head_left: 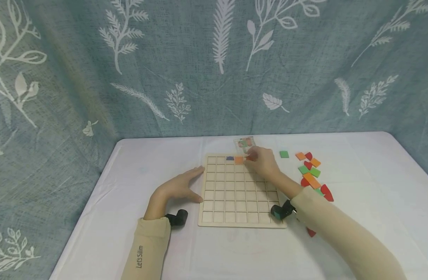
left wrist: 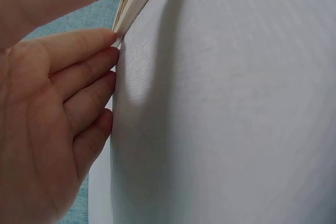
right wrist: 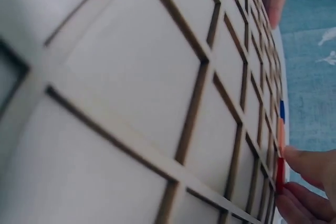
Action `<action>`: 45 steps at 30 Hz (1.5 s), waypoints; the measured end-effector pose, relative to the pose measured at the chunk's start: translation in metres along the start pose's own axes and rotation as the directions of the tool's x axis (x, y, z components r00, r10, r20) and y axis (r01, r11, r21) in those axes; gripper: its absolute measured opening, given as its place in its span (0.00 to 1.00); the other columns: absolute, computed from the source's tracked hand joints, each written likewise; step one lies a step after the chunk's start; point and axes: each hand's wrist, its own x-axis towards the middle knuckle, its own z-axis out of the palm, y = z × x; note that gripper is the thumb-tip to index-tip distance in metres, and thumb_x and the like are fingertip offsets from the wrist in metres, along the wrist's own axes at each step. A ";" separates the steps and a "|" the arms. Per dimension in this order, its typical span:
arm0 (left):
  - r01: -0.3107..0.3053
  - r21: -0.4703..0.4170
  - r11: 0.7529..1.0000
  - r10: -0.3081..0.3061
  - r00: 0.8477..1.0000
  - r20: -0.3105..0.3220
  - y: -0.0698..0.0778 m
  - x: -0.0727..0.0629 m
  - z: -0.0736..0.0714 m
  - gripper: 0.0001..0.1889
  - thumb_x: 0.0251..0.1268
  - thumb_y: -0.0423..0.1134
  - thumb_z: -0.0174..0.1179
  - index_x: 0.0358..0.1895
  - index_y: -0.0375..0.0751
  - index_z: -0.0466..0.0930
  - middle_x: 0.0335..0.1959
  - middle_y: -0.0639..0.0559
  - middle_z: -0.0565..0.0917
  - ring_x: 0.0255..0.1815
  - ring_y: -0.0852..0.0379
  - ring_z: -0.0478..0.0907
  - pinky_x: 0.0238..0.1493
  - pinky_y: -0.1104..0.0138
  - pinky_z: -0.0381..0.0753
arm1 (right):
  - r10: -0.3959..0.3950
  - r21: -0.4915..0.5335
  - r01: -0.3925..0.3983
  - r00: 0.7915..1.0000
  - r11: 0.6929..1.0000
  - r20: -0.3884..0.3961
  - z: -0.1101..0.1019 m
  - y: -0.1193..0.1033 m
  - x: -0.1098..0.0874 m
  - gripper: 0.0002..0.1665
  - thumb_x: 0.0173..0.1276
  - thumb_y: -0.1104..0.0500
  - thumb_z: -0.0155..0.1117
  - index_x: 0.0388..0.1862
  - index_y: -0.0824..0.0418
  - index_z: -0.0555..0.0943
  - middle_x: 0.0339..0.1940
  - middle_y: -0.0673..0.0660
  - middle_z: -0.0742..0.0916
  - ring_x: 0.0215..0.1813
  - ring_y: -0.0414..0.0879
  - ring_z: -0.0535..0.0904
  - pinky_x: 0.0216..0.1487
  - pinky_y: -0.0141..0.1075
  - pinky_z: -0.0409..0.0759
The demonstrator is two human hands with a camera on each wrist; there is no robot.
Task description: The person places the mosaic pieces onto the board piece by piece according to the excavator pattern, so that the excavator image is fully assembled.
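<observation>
A wooden grid board (head_left: 225, 186) lies flat on the table. In its far row sit a blue piece with a rounded top (head_left: 230, 158) and an orange square tile (head_left: 239, 160), side by side. My right hand (head_left: 263, 161) is over that row, just right of the orange tile. Its thumb and fingers pinch a small red tile (right wrist: 280, 174) at the board's far edge; the fingers partly cover it. My left hand (head_left: 179, 186) lies at the board's left side, fingers extended and thumb spread, with fingertips touching the edge.
Behind the board lies a picture card (head_left: 240, 144), partly covered by the right hand. To the right are a green tile (head_left: 284, 154) and a scatter of orange, red and green tiles (head_left: 312, 180). A red tile (head_left: 311, 232) lies near the right sleeve. A patterned curtain (head_left: 200, 77) hangs behind the table.
</observation>
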 end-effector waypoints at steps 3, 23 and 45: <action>0.005 0.003 1.000 -0.005 1.000 -0.001 0.000 0.000 0.000 0.53 0.39 0.42 0.73 0.71 0.37 0.52 0.73 0.41 0.52 0.73 0.42 0.45 0.71 0.50 0.47 | -0.038 0.006 0.038 0.999 0.999 0.007 -0.003 0.000 -0.001 0.17 0.54 0.63 0.69 0.42 0.68 0.80 0.36 0.62 0.86 0.39 0.54 0.82 0.42 0.44 0.81; 0.023 0.012 1.000 -0.023 1.000 0.002 0.001 0.000 0.002 0.53 0.39 0.43 0.73 0.71 0.39 0.52 0.73 0.42 0.52 0.73 0.42 0.46 0.71 0.50 0.48 | -0.200 0.027 0.198 0.978 0.980 0.068 0.000 0.015 0.006 0.12 0.55 0.65 0.67 0.41 0.65 0.83 0.39 0.59 0.87 0.44 0.53 0.83 0.48 0.43 0.81; 0.015 0.013 1.000 -0.015 1.000 0.008 0.002 0.000 -0.001 0.53 0.39 0.44 0.73 0.71 0.38 0.51 0.73 0.41 0.51 0.73 0.42 0.46 0.71 0.50 0.47 | -0.085 0.155 0.066 0.990 0.986 0.115 -0.019 0.018 0.005 0.15 0.59 0.61 0.66 0.45 0.65 0.81 0.45 0.61 0.85 0.51 0.55 0.80 0.55 0.46 0.77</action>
